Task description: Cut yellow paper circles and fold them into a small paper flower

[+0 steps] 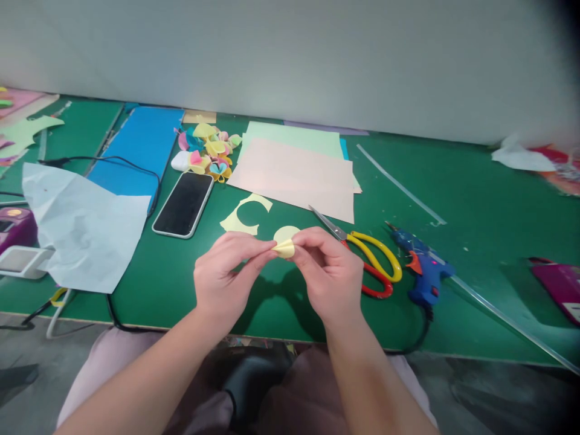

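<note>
Between my two hands is a small pale yellow paper circle [287, 234], its near edge bent up into a fold. My left hand [230, 266] pinches the left end of that fold between thumb and fingertips. On the other end, my right hand [331, 269] pinches it the same way. Just beyond my left hand lies a yellow paper scrap [240, 219] with a round cutout. Scissors [362, 241] with one yellow and one red handle rest beside my right hand, blades apart from it. A blue glue gun [423, 266] lies farther right, holding a long clear glue stick.
Pink sheets [294, 175] lie over green paper at the back, near a pile of colourful paper flowers [212, 148]. A phone [183, 204], a crumpled white sheet [90, 229] and a blue board [138, 142] with a black cable are at left. Another glue stick [399, 183] lies at right.
</note>
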Demonstrator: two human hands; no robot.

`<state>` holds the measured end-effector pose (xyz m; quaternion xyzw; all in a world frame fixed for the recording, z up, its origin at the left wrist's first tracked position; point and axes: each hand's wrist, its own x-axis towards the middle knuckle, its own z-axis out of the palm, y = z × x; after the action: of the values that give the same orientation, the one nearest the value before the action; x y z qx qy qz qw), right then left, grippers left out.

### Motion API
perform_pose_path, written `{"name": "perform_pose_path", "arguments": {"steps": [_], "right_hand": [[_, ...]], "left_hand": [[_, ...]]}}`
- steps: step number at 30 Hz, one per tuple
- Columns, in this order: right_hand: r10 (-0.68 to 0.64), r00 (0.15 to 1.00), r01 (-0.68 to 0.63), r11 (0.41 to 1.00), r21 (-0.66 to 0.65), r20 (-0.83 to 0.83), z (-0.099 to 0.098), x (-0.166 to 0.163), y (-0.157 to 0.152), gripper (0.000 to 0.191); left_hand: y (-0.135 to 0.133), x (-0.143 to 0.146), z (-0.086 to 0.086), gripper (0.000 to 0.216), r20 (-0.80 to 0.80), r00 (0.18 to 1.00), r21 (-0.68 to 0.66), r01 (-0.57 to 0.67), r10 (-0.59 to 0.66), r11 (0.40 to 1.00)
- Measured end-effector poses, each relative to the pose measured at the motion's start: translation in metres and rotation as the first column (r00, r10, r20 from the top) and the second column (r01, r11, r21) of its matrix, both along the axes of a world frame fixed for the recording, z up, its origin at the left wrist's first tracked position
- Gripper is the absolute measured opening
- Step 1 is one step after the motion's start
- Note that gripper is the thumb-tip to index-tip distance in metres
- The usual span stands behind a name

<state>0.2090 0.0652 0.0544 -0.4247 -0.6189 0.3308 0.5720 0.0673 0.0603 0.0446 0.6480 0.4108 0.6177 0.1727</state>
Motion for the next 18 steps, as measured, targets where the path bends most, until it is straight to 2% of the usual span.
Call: {"name": "perform_pose_path", "arguments": {"steps": [11, 18], "right_hand": [[-0.022, 0.999, 0.021, 0.999, 0.032, 0.039, 0.0015, 0.0030, 0.0007, 0.011], [-0.038, 0.999, 0.039, 0.999, 0.031, -0.009, 0.0019, 0.0063, 0.0028, 0.012]], "left_hand": [[0.0006, -0.0021, 0.0007, 0.012, -0.005, 1.000, -0.043, 0.022, -0.022, 0.999], [0.0034, -0.0019, -0.0044, 0.013, 0.058, 0.998, -0.078, 0.045, -0.040, 0.996]]}}
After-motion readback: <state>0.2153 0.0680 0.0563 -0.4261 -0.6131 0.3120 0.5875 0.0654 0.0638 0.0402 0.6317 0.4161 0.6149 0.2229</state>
